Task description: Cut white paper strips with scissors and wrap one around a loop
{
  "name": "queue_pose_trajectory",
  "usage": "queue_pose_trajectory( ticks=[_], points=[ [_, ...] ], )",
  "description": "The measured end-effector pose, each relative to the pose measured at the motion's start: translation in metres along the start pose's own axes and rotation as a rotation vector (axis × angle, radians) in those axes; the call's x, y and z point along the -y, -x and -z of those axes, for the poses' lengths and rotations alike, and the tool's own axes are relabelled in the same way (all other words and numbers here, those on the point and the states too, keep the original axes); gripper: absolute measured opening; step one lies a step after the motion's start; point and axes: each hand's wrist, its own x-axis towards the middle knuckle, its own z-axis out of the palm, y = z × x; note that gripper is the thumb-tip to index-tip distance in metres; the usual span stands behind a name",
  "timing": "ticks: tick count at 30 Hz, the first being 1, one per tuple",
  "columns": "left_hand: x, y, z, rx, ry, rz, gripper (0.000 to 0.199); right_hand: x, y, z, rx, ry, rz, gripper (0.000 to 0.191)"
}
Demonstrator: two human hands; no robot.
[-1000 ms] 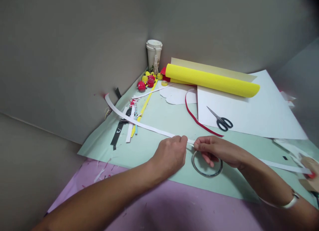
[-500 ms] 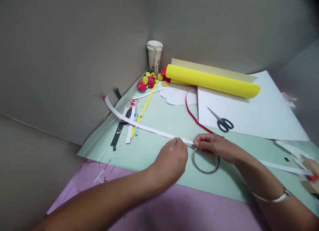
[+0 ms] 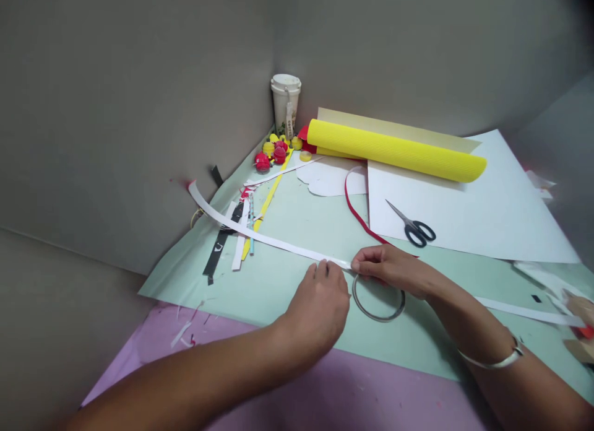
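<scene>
A long white paper strip [image 3: 283, 243] runs across the mat, its far left end curling up by the wall. My left hand [image 3: 320, 304] is closed at the strip's near part, fingers curled with the tips on it. My right hand [image 3: 394, 267] pinches at the strip's right end, where a shiny piece of tape shows. From its fingers a thin, nearly used-up roll of tape [image 3: 378, 319] hangs as a ring, resting near the mat. The palm hides part of the roll, so the exact grip on it is partly hidden.
Scissors [image 3: 413, 223] lie on a white sheet [image 3: 501, 220] below a yellow corrugated roll [image 3: 394, 149]. A red strip [image 3: 357, 213] curves beside them. Small red and yellow balls [image 3: 273, 152] sit by a white cup [image 3: 285, 103]. Black strips [image 3: 216, 254] and other scraps lie at left.
My right hand has shifted slightly left along with the tape roll, closer to my left hand. The left fingers have spread a little along the strip. The view has shifted slightly.
</scene>
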Motion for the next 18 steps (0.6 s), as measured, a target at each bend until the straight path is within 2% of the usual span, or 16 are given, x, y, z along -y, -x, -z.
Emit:
queue_pose_trajectory(
  ticks=[18],
  points=[
    [-0.0058, 0.0037, -0.0024, 0.014, -0.078, -0.007, 0.046, 0.0051, -0.0026, -0.0035, -0.039, 0.015, -0.043, 0.023]
  ],
)
